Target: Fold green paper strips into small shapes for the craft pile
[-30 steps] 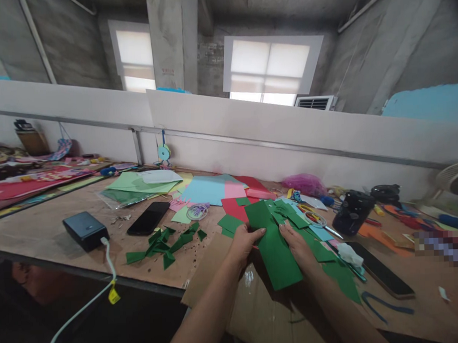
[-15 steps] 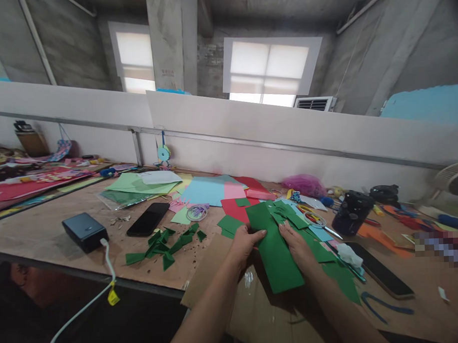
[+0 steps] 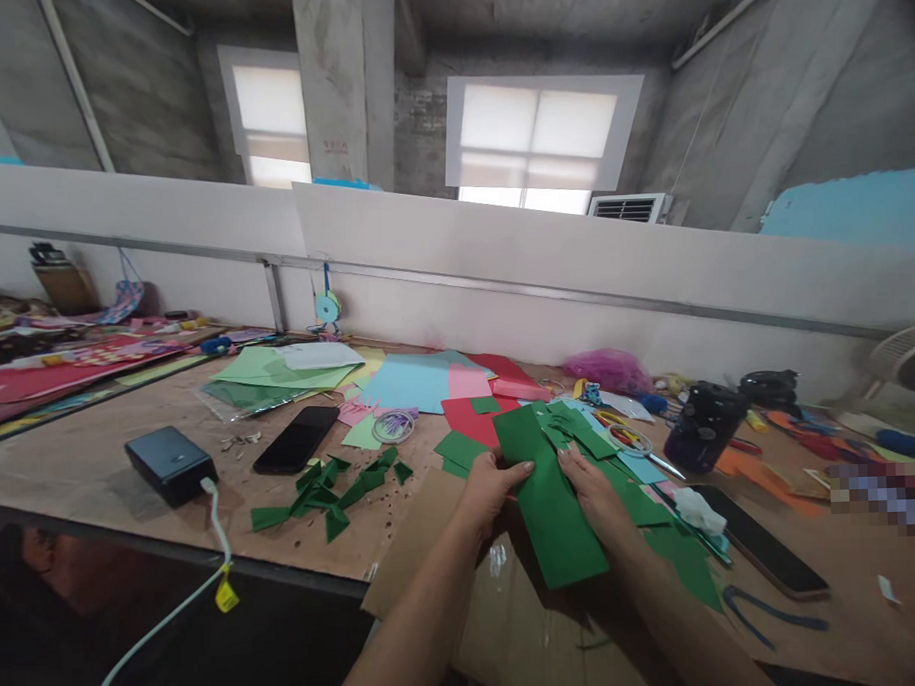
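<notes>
Concrete walls and bright windows (image 3: 536, 120) stand behind a white partition (image 3: 424, 244), and before it a brown tabletop (image 3: 92, 426) is strewn with coloured paper. Between the two hands, above a piece of brown cardboard (image 3: 411, 535) at the near edge, is a long strip of green paper (image 3: 558, 525). Its long axis runs away from the body, the far end leaning left and the near end reaching down between the forearms. Left hand (image 3: 489, 492) and right hand (image 3: 594, 488) are about equally close to it, one at each long edge, both nearer the far end.

On the left, the grip is a pinch: the thumb lies flat over the paper, with the fingers mostly hidden underneath. On the right, the grip is closed along the opposite edge, fingertips together; whether they also hold another small piece, I cannot tell. Folded green pieces (image 3: 364, 480) lie to the left, near a phone (image 3: 297, 439), and more green sheets (image 3: 461, 448) sit just beyond the left hand.
</notes>
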{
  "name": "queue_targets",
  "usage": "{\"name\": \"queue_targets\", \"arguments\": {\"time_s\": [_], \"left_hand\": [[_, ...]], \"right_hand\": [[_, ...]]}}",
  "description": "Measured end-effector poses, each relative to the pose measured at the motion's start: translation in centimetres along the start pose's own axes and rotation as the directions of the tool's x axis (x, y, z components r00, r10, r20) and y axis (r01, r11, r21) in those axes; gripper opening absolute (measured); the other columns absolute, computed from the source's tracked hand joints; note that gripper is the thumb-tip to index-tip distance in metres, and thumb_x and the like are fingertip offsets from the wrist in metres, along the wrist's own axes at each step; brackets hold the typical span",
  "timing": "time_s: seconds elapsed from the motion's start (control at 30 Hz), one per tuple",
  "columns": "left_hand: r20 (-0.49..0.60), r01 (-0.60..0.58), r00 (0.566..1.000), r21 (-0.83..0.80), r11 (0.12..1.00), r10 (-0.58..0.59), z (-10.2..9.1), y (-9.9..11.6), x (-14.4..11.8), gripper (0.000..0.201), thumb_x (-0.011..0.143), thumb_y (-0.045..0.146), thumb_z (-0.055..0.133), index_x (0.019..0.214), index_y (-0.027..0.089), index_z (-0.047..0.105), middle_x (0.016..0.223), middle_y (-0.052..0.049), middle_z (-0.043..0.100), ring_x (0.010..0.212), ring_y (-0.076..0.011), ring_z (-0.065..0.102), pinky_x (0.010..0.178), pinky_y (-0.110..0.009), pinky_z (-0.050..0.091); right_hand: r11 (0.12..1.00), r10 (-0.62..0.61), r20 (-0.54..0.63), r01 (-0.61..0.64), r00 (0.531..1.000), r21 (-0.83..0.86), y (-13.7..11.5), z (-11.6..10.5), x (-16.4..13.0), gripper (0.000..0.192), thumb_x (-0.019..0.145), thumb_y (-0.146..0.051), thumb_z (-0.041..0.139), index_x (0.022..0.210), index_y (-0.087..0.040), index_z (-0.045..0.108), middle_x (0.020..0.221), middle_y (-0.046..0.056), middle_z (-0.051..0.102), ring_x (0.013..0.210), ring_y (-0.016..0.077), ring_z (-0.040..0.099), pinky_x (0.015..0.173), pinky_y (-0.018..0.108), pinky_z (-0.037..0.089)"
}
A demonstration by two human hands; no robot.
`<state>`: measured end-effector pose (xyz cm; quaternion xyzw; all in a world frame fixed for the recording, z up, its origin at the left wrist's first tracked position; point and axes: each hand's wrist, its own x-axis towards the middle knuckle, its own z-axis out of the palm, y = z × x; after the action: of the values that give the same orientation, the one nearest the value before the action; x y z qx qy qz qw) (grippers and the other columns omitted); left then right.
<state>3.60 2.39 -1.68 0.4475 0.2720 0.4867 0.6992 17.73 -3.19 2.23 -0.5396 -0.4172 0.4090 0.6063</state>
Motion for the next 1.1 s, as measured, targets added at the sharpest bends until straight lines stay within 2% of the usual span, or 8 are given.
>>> {"name": "queue_targets", "arguments": {"time_s": [0.3,0.6,0.73,0.9,1.1], "left_hand": [[0.014,0.013,1.000,-0.009,1.000,-0.013,0.40,0.54,-0.33,0.051,0.057,0.033,0.086,0.101,0.011,0.071,0.095,-0.014,0.074,0.081,-0.0268,0.070,0.072,-0.034,0.054],[0.010,0.016,1.000,-0.033,0.999,-0.016,0.65,0.72,-0.53,0.051,0.055,0.032,0.087,0.099,0.012,0.072,0.095,-0.014,0.074,0.082,-0.0275,0.070,0.073,-0.035,0.055],[0.019,-0.005,1.000,-0.017,1.000,0.006,0.44,0.48,-0.39,0.049,0.057,0.032,0.086,0.100,0.011,0.072,0.096,-0.014,0.074,0.081,-0.0266,0.070,0.075,-0.035,0.055],[0.040,0.000,0.999,-0.040,0.999,0.001,0.62,0.55,-0.48,0.048,0.056,0.031,0.087,0.097,0.011,0.072,0.092,-0.014,0.075,0.083,-0.0272,0.070,0.080,-0.038,0.054],[0.041,0.021,0.999,-0.066,0.998,-0.018,1.02,0.94,-0.78,0.051,0.052,0.031,0.089,0.096,0.011,0.072,0.091,-0.014,0.074,0.082,-0.0278,0.070,0.081,-0.038,0.054]], "right_hand": [[0.999,0.004,0.003,-0.004,1.000,0.040,-0.41,0.06,0.12,0.020,0.065,-0.043,0.077,0.078,-0.027,0.074,0.105,-0.001,0.075,0.119,0.0273,0.058,0.086,0.030,0.052],[0.998,0.032,-0.074,-0.029,0.997,0.050,-0.13,0.57,-0.48,0.026,0.068,-0.046,0.075,0.086,-0.027,0.073,0.114,-0.001,0.072,0.129,0.0272,0.049,0.089,0.030,0.051],[0.999,0.000,-0.047,0.003,0.999,0.049,0.04,0.41,-0.18,0.031,0.070,-0.047,0.074,0.091,-0.024,0.073,0.117,0.002,0.071,0.126,0.0284,0.052,0.086,0.031,0.053],[0.995,0.068,-0.044,-0.064,0.997,0.081,-0.03,0.33,-0.03,0.038,0.067,-0.047,0.076,0.096,-0.023,0.073,0.115,0.002,0.072,0.116,0.0285,0.060,0.077,0.031,0.055],[0.996,0.038,-0.027,-0.036,0.999,0.086,-0.11,0.36,-0.15,0.035,0.067,-0.049,0.075,0.090,-0.023,0.073,0.111,0.002,0.073,0.113,0.0273,0.062,0.076,0.029,0.055]]}}
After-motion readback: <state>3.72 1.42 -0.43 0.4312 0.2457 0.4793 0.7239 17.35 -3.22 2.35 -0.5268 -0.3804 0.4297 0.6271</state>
